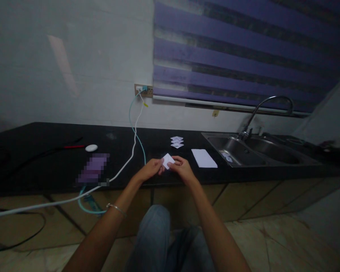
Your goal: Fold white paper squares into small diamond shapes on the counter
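Note:
A small white piece of folded paper (167, 160), diamond-shaped as I see it, is held between my two hands over the front part of the dark counter. My left hand (152, 168) pinches its left corner, thumb on top. On the other side, my right hand (182, 167) grips the right edge, with the thumb on the face and the fingers curled behind. Beyond my hands lie several folded white paper pieces (177, 142) in a short column. To the right rests a stack of white paper sheets (204, 158).
A steel double sink (215, 141) with a curved faucet (255, 111) is set in the counter (121, 138) at right. White (132, 153) and teal (143, 145) cables run from the wall outlet (147, 91). A blurred-out purple object (93, 168) and white oval object (91, 148) lie left.

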Tool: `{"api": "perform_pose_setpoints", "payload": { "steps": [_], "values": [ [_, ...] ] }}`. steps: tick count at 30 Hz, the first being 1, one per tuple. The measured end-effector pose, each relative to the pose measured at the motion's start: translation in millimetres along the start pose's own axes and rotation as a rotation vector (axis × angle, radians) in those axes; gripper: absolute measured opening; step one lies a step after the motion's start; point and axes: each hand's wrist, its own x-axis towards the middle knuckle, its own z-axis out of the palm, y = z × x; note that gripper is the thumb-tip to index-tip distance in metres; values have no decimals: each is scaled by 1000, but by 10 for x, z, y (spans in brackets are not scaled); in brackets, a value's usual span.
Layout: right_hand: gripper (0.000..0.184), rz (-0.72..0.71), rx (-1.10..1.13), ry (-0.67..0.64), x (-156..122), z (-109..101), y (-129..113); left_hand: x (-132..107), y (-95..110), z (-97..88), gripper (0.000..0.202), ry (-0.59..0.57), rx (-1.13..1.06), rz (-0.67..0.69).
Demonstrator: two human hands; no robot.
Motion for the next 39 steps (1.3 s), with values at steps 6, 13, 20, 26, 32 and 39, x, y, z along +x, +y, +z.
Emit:
{"api": "perform_pose_setpoints", "payload": {
  "steps": [6, 13, 20, 26, 32, 39],
  "values": [
    [43, -24, -27, -65, 8, -1, -7, -41, 91, 11, 52, -21, -7, -33],
    [43, -37, -52, 26, 33, -38, 56, -90, 200, 30, 44, -57, 9, -64],
    [44, 5, 3, -41, 40, -50, 60, -91, 197, 28, 41, -79, 49, -41],
    [59, -104, 18, -99, -52, 13, -43, -33, 102, 13, 42, 46, -19, -59],
    [39, -200, -72, -81, -61, 4, -36, -46, 120, 18, 31, 23, -196, 3],
    [33, -207, -81, -71, -74, -21, -57, -55, 193, -25, 56, 150, -409, -58]
  ]
}}
